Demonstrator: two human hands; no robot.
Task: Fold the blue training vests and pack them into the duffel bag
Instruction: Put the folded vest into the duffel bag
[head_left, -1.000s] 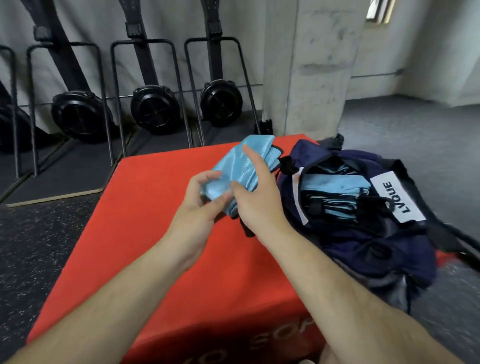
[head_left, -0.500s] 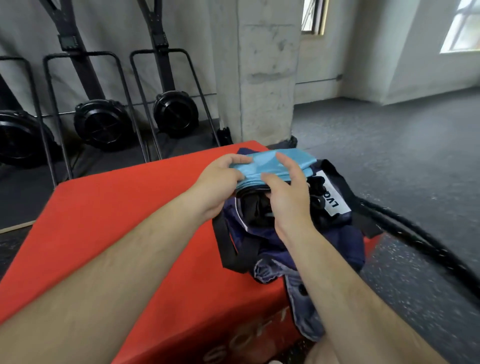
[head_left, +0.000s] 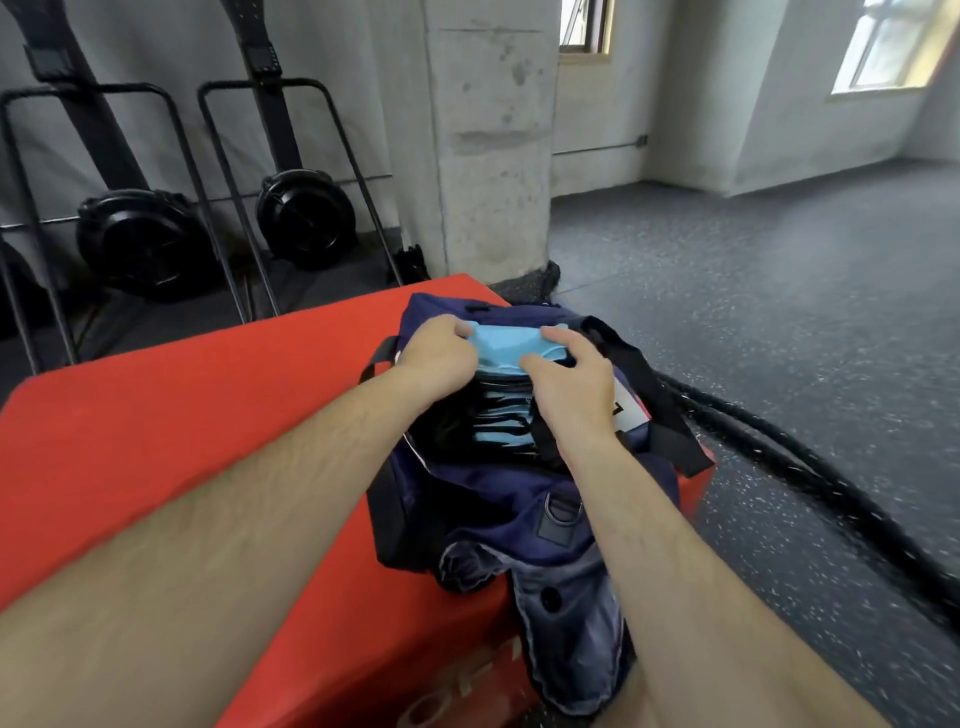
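Holding the folded vest (head_left: 506, 345) pinched between both hands, left hand (head_left: 441, 351) and right hand (head_left: 569, 382), right over the open duffel bag (head_left: 498, 499); letting go unevenly could unfold it on the stack inside.

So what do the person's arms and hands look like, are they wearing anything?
No sleeves, gloves, watch or rings show. Both forearms are bare, with fine hair. The left hand and right hand are bare too, with short nails.
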